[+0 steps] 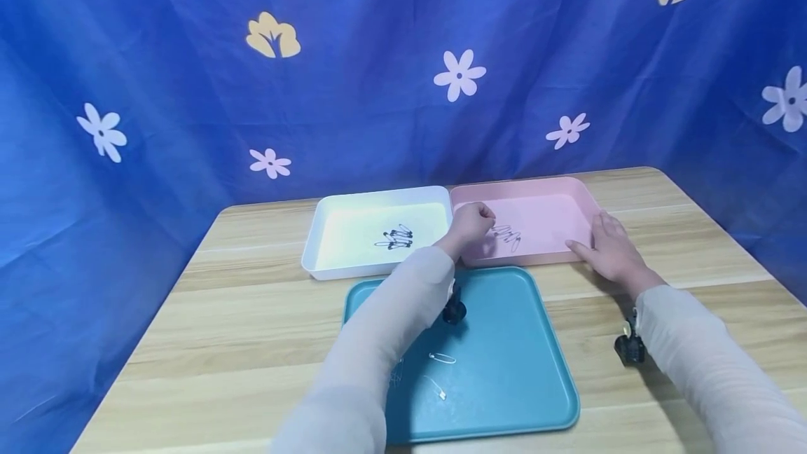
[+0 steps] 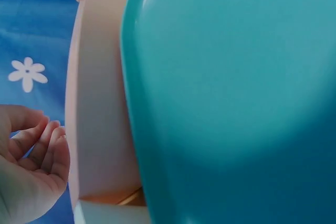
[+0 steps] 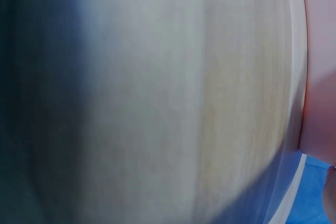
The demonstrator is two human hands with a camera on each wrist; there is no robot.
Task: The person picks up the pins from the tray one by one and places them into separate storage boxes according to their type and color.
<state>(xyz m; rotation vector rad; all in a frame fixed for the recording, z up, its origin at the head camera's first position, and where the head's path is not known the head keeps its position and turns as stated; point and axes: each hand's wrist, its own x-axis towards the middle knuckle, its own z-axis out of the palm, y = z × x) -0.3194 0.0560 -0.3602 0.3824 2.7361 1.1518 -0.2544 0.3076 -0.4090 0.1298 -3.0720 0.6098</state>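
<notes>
My left hand (image 1: 473,224) reaches over the left part of the pink tray (image 1: 567,202), thumb and bent fingers drawn close together. Right below its fingertips lie several safety pins (image 1: 513,238); I cannot tell whether one is between the fingers. In the left wrist view the same hand (image 2: 34,163) shows beside the pink tray's wall. My right hand (image 1: 611,249) rests at that tray's front right corner, thumb over the front rim and fingers along the right wall. Two silvery safety pins (image 1: 443,358) lie apart on the teal tray (image 1: 504,398), with more partly behind the left sleeve.
A white tray (image 1: 334,251) stands left of the pink one and holds several black safety pins (image 1: 398,238). The teal tray sits in front of both, on a wood-grain table (image 1: 252,328). A blue flowered curtain (image 1: 378,90) hangs behind the table.
</notes>
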